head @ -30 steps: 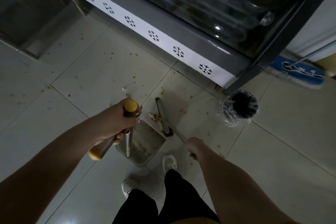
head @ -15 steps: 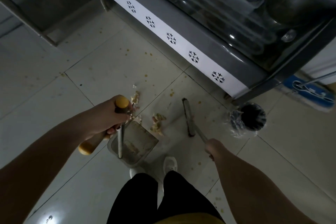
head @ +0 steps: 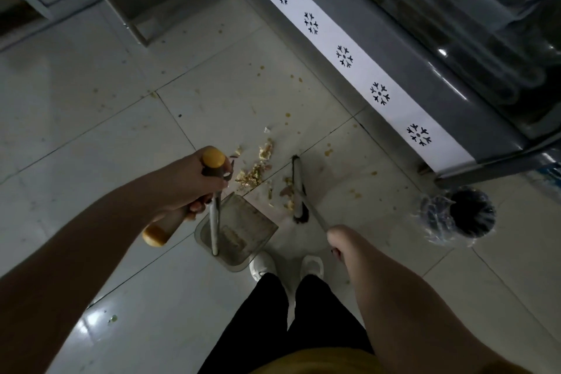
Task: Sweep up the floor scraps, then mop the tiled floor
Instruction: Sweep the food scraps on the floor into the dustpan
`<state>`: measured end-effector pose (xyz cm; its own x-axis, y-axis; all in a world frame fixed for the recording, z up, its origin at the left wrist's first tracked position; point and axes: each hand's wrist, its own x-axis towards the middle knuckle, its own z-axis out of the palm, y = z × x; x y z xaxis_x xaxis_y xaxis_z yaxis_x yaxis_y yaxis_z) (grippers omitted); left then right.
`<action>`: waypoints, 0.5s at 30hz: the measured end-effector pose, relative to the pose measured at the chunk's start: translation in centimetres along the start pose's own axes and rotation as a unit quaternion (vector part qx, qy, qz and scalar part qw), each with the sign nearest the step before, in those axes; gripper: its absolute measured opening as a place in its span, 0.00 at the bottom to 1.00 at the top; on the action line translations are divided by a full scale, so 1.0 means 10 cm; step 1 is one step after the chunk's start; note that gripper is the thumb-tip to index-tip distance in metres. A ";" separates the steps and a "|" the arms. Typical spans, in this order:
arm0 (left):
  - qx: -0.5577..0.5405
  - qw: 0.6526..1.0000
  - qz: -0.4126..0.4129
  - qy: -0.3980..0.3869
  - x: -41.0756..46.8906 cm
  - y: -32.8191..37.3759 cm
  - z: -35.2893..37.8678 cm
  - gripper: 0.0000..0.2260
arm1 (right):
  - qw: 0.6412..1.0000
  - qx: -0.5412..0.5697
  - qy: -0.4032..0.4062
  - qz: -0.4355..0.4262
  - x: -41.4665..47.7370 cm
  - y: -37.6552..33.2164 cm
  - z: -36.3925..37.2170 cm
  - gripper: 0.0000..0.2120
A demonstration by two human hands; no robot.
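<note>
My left hand [head: 188,185] grips the yellow-capped handle [head: 214,158] of the dustpan, whose metal stem runs down to the grey dustpan [head: 239,231] standing on the tiles in front of my shoes. My right hand [head: 341,241] grips the thin handle of the broom; its narrow dark broom head [head: 299,188] lies on the floor just right of the pan's mouth. A heap of pale food scraps [head: 255,171] lies on the tiles beyond the pan, between it and the broom head. More small bits [head: 288,191] lie against the broom.
A glass-fronted fridge with a white snowflake strip [head: 361,70] runs along the right. A small black bin with a clear liner [head: 464,215] stands at its corner. A steel cabinet leg [head: 136,30] is at the back left. Yellowish stains dot the tiles [head: 261,73].
The broom head has swung to the right, off the pan, leaving the scrap heap uncovered on the tiles. The view has shifted left; the blue mop by the fridge is nearly out of frame.
</note>
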<state>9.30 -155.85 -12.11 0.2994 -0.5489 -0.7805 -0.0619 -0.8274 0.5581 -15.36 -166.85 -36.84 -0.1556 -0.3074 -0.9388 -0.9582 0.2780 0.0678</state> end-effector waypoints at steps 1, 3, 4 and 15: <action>-0.002 1.000 0.001 0.000 0.00 -0.05 -0.06 0.06 | 1.000 -0.026 -0.001 0.001 -0.02 -0.08 0.02 0.20; -0.005 1.000 -0.001 0.001 0.01 -0.13 -0.15 0.06 | 0.999 -0.040 -0.004 0.006 -0.08 -0.21 0.01 0.22; -0.007 1.000 -0.003 0.003 0.01 -0.16 -0.21 0.05 | 0.998 -0.055 -0.001 -0.003 -0.10 -0.29 0.00 0.23; -0.084 0.996 -0.003 0.038 0.05 -0.21 -0.53 0.07 | 0.984 -0.091 0.141 -0.064 -0.29 -0.55 -0.80 0.19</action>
<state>14.64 -153.80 -12.17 0.3709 -0.5281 -0.7639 0.0986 -0.7955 0.5979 -11.56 -174.80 -31.76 -0.0659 -0.5769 -0.8141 -0.9975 0.0600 0.0382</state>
